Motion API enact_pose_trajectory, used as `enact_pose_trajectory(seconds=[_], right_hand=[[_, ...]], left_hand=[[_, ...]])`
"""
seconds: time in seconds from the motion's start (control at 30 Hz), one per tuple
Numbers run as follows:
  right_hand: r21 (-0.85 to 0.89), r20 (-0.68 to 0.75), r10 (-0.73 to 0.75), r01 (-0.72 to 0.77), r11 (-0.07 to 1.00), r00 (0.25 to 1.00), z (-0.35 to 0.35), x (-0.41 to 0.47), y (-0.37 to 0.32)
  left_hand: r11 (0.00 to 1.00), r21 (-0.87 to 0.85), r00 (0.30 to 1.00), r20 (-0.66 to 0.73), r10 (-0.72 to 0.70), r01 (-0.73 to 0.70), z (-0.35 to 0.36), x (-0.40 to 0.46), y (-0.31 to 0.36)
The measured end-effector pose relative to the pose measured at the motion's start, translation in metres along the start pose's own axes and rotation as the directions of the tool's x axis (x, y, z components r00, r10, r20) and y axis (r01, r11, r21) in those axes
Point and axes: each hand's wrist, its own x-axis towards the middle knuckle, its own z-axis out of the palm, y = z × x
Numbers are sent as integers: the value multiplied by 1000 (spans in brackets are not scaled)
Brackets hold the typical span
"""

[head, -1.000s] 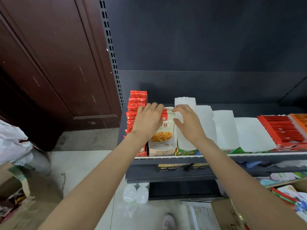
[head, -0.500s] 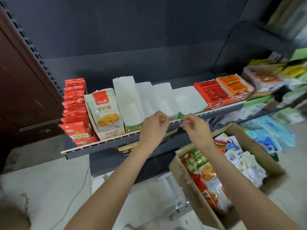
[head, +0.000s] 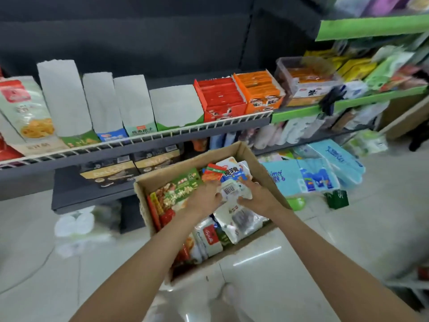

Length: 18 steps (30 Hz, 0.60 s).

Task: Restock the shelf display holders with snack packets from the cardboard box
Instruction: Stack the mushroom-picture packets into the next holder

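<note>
Both hands are inside the open cardboard box (head: 251, 156), which stands on the pale tiled floor (head: 46, 263) just in front of the shelf unit. The left hand (head: 203, 198) and right hand (head: 257, 196) grip the same white snack packet (head: 232, 190) from opposite sides, fingers curled over its edges; a barcode faces up between them. The packet sits at the box's centre, atop other packets.

Box contents, taken from that packet: a green packet (head: 178, 190) at 9 o'clock, touching the left hand; small red packets (head: 212, 173) at 11 o'clock; a white and blue packet (head: 234, 169) at 12 o'clock; further white packets (head: 241, 220) at 6 o'clock; a white packet with a red label (head: 210, 238) at 7 o'clock.

The wire-fronted shelf (head: 139, 139) lies at 11 o'clock from the box. It carries four white display holders (head: 102, 101) in a row, their interiors showing no packets. A snack packet with a red logo (head: 27, 112) stands at the row's 9 o'clock end. At the 3 o'clock end stand a red carton (head: 220, 98) and an orange carton (head: 258, 91), touching each other.

Blue tissue packs (head: 313, 175) lie on the floor at 3 o'clock from the box. Lower-shelf items are blurred.
</note>
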Motion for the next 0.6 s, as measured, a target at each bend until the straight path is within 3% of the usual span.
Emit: enact_pose_trajectory(seconds=[0.17, 0.27, 0.37, 0.5, 0.6], right_hand=[[-44, 122, 29, -23, 999, 992, 5, 0, 29], [-276, 275, 104, -25, 961, 956, 18, 0, 30], [-393, 279, 157, -37, 919, 947, 28, -3, 23], [-328, 229, 109, -28, 944, 967, 23, 1, 22], [-168, 146, 16, 9, 986, 989, 7, 4, 29]], left_hand=[[976, 216, 988, 140, -60, 29, 18, -10, 6], [955, 293, 984, 152, -90, 42, 18, -14, 7], [960, 277, 981, 169, -98, 48, 16, -12, 2], [969, 237, 983, 147, -111, 73, 16, -10, 1], [964, 244, 983, 125, -137, 104, 20, -13, 6]])
